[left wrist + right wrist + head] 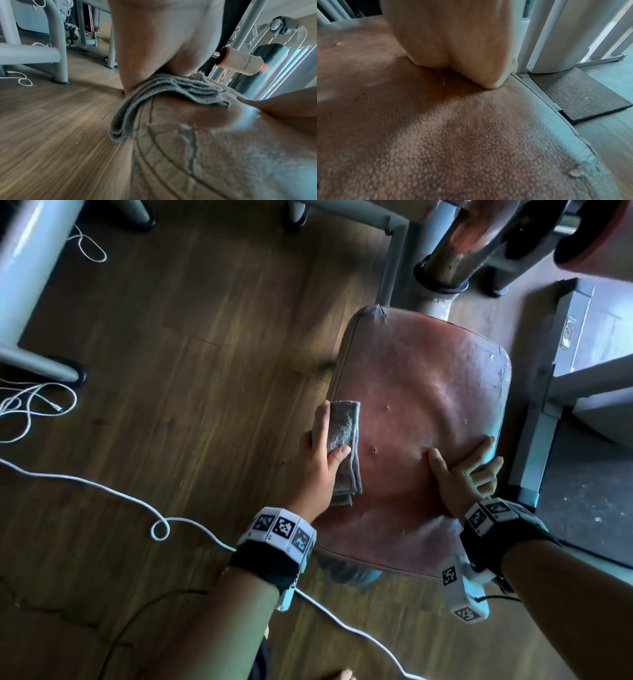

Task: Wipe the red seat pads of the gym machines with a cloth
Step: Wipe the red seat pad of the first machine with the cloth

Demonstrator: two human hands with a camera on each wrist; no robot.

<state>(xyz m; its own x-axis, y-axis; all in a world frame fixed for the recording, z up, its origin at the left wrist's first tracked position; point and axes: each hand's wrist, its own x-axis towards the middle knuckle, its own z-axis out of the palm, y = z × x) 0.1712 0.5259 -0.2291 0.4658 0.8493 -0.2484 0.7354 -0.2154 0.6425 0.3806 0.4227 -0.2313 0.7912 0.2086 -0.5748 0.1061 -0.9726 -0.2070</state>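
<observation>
Wooden plank floor (178, 344): we record it across the whole left half of the head view, brown, with a lengthwise grain.

Red seat pad (424, 412): centre-right of the head view, a worn, rounded cushion with small punctures and cracked piping at its edges; in the left wrist view (214, 155) its side shows stitched seams and peeling cover, and in the right wrist view (453, 135) its pebbled skin fills the lower frame.

Grey machine frame (30, 285): upper left of the head view, tubular, standing on the floor. A second grey post (534, 446) stands just beside the pad's right edge.

Dark rubber mat (580, 97): right of the right wrist view, lying on the floor under the white upright.

Foam roller pad (240, 62): upper right of the left wrist view, cracked, on a metal axle.

White cable (113, 491): we see it looping across the floor at lower left.

Left hand (322, 460): at the pad's left edge, thumb and fingers clamped around the cloth, pressing it to the pad.

Right hand (462, 470): lower right of the pad, thumb and forefinger spread flat on the surface, the remaining fingers curling over the pad's right rim.

Grey cloth (346, 446): folded in several layers, lying on the pad's left margin and draping over its edge (154, 97).
</observation>
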